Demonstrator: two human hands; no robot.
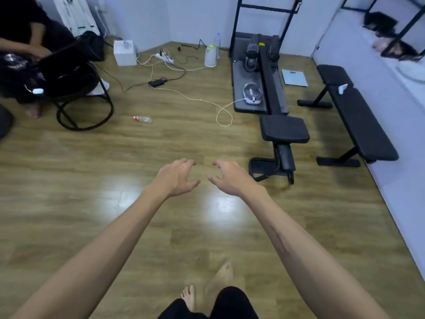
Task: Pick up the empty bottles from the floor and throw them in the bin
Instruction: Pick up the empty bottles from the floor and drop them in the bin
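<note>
So we stand barefoot on the wooden floor (69, 180) with both arms stretched out ahead of us and nothing in either hand. Our left hand (176, 178) and our right hand (230, 177) hover side by side above the boards, fingers loosely curled and spread like claws, gripping nothing.

The one bottle we can count on, a clear plastic bottle (142, 119) with a red cap, lies on its side on the floor well ahead and to our left, near the round base of the black chair (85, 104) where another person sits. We judge that we are at the approach step: no bottle is in hand yet. The next move calls for stepping forward and left, bending down, and closing one hand round the bottle's body; being light and round, it may roll if nudged.

A second bottle (217, 43) stands upright behind the white kettle (211, 55) by the far wall, but we cannot tell whether it is empty. No bin shows anywhere in view, so its place is unknown to us. The white cable (184, 94) loops across the floor to our right of the path and is worth avoiding.
</note>
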